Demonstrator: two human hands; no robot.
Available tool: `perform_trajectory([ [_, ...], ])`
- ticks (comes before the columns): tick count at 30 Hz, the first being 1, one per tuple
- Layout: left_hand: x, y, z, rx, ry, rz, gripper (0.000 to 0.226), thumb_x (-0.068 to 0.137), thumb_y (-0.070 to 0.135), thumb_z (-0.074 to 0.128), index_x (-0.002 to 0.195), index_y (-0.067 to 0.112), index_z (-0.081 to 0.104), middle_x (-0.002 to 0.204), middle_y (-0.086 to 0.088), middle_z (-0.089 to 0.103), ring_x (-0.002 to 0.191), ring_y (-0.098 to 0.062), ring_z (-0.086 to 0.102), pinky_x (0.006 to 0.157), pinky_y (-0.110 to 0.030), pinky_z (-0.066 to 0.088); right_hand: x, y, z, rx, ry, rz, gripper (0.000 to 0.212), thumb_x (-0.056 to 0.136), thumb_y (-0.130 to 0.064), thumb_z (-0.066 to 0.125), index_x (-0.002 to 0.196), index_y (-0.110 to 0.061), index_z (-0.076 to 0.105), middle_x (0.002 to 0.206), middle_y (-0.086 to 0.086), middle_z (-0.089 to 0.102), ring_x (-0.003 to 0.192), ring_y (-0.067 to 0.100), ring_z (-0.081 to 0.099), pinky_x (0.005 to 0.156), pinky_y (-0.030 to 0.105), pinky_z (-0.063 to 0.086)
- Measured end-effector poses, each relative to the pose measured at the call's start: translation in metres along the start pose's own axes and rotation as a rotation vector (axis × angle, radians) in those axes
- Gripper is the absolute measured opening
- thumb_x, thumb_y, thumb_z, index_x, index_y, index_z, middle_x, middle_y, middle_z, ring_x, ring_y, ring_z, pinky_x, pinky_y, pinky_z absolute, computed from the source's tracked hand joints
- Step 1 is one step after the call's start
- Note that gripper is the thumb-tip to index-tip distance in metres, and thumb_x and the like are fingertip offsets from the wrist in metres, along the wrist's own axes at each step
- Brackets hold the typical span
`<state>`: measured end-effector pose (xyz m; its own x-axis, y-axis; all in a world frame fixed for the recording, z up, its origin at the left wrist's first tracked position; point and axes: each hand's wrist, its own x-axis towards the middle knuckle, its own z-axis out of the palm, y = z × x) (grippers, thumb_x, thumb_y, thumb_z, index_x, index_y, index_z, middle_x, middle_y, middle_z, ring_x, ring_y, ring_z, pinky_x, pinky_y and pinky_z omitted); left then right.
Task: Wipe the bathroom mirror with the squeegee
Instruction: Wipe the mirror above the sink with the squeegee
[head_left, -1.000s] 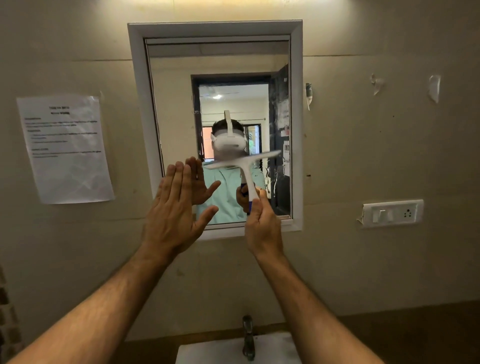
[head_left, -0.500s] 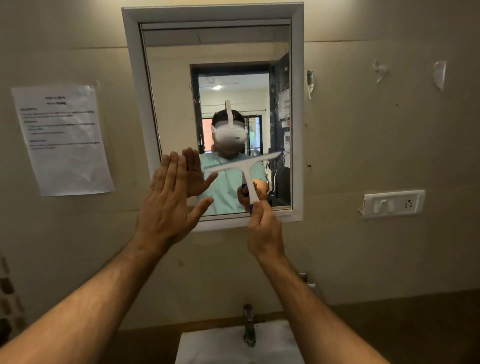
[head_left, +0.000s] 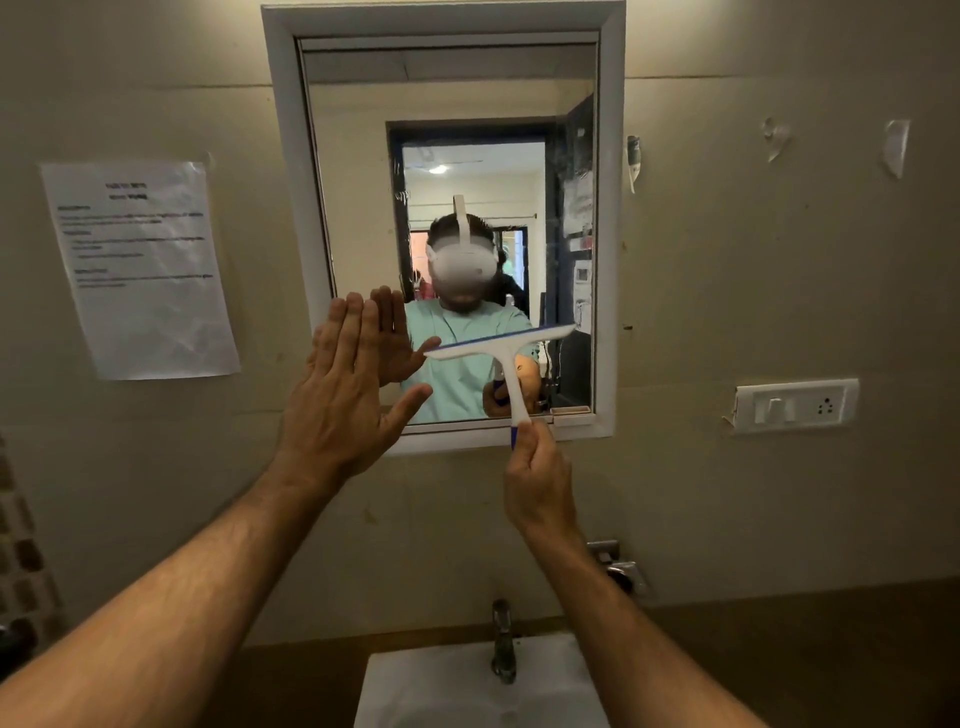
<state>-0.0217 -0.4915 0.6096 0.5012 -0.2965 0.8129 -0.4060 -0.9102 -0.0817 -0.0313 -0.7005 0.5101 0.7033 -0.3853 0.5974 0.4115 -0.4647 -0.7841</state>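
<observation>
A mirror (head_left: 353, 182) in a white frame hangs on the beige wall ahead. My right hand (head_left: 537, 480) grips the lower end of a white squeegee (head_left: 501, 345) with a blue rubber edge. The squeegee's blade lies tilted across the lower right part of the glass, its right end higher. My left hand (head_left: 345, 400) is held flat with straight fingers at the mirror's lower left corner, palm toward the glass. The mirror reflects both hands and a person wearing a white headset.
A white sink (head_left: 441, 686) with a metal tap (head_left: 503, 644) sits below. A printed paper notice (head_left: 137, 270) is stuck to the wall at left. A switch and socket plate (head_left: 797, 405) is at right. A metal fitting (head_left: 621, 569) sticks out beside my right forearm.
The squeegee has slid down the glass a little, toward the mirror's lower edge. My left hand has stayed flat at the lower left corner. The view has tilted downward slightly.
</observation>
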Motion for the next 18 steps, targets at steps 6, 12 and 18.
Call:
perform_trajectory([
  [6,-0.003,-0.002,0.003,-0.029,0.006,-0.023,0.101,0.09,0.078,0.016,0.16,0.008,-0.007,0.167,-0.008,-0.016,0.155,-0.019,-0.016,0.126,-0.038,-0.003,0.04,-0.058,0.013,0.022,0.055,-0.048,0.031,0.105,-0.05,0.024,0.113,-0.035,0.05,0.075,-0.007,0.058,0.065,0.012,0.06,0.05,0.02,0.044],
  [12,-0.014,-0.021,-0.003,-0.035,0.0,-0.037,0.102,0.091,0.078,0.019,0.16,0.008,-0.007,0.168,-0.009,-0.015,0.155,-0.02,-0.015,0.127,-0.042,0.001,0.009,-0.027,0.021,0.022,0.029,0.006,0.028,0.106,-0.047,0.027,0.095,-0.036,0.05,0.074,-0.009,0.054,0.065,0.009,0.055,0.054,0.024,0.042],
  [18,-0.027,-0.051,-0.007,0.007,0.021,-0.041,0.098,0.094,0.075,0.025,0.16,0.008,-0.006,0.168,-0.008,-0.015,0.155,-0.018,-0.017,0.126,-0.04,-0.001,-0.022,-0.01,0.027,0.0,0.05,0.036,0.029,0.105,-0.043,0.029,0.087,-0.031,0.049,0.067,-0.001,0.05,0.056,0.012,0.049,0.051,0.033,0.043],
])
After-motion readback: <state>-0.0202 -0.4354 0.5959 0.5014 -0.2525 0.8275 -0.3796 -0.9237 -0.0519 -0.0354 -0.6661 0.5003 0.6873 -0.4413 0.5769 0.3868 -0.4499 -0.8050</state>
